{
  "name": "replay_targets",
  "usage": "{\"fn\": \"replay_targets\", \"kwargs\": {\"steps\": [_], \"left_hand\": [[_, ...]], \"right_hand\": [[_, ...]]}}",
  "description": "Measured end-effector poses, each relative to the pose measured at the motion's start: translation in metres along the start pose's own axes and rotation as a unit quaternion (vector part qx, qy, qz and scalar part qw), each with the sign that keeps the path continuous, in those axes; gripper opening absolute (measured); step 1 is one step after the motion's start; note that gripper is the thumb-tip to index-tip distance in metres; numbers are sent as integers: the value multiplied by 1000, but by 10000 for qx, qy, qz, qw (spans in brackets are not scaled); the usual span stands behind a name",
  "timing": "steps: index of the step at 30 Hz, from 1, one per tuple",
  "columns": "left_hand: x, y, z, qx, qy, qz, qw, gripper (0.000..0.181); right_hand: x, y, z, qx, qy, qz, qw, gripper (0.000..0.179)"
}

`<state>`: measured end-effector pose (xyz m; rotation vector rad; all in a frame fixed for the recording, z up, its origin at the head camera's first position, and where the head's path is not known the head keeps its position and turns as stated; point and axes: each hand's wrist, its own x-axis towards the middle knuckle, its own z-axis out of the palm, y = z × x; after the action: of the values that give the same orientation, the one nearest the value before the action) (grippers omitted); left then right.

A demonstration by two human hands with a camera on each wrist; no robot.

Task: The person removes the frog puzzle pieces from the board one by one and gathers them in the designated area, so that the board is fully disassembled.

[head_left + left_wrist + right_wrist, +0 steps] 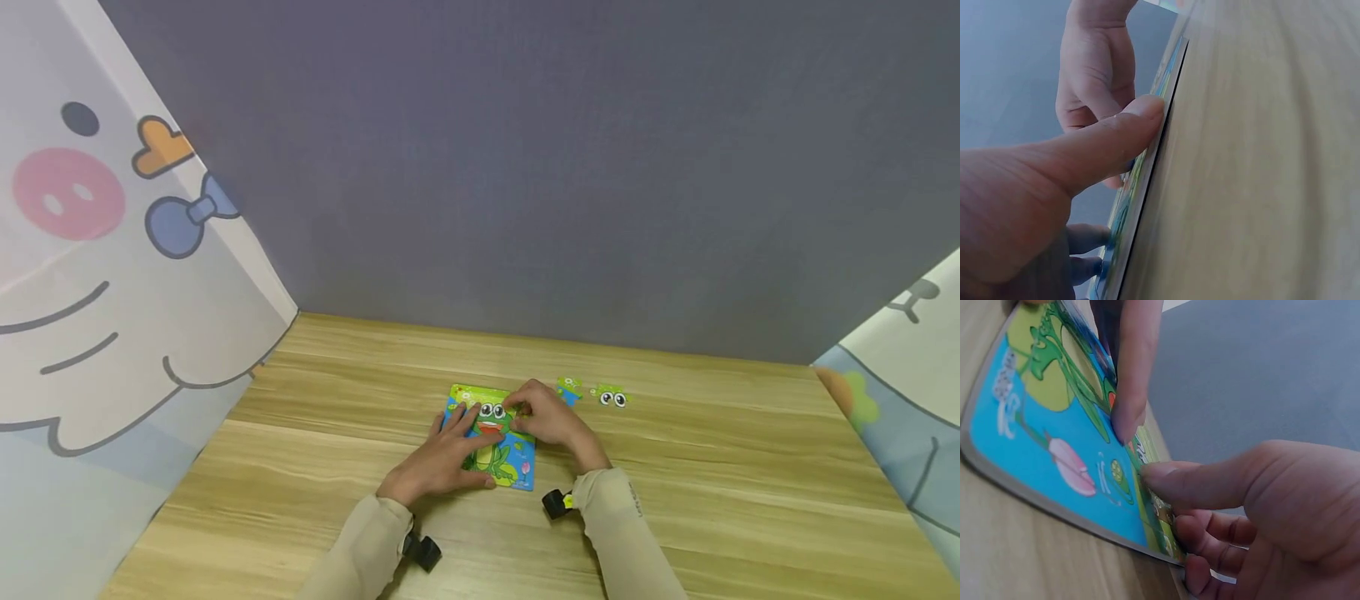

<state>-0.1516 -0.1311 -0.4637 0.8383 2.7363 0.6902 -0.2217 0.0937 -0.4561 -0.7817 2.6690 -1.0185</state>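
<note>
Lying flat on the wooden table [735, 467], the frog board [517, 460] shows me a big-eyed green frog with a red mouth against bright blue, a pink flower near its near right corner and a green band along its far side. From the right wrist I make out a thin greyish side and a rounded corner. My left hand [442, 462] spreads wide over the board's left half, thumb pressing its near edge. My right hand [551, 415] bends its fingers narrowly at the board's right edge; I can't tell whether they pinch a piece. Just beyond, right of the board, lie a green-and-blue piece [570, 390] and an eyes piece [612, 397]. I have wide wood either side of the board; the grey wall [525, 167] stands well beyond its far edge.
</note>
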Motion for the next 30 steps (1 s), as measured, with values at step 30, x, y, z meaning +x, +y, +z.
{"fn": "replay_targets", "kwargs": {"steps": [30], "left_hand": [[1, -2, 1, 39, -57, 11, 10000, 65]], "right_hand": [[3, -8, 7, -353, 292, 357, 9983, 18]]}}
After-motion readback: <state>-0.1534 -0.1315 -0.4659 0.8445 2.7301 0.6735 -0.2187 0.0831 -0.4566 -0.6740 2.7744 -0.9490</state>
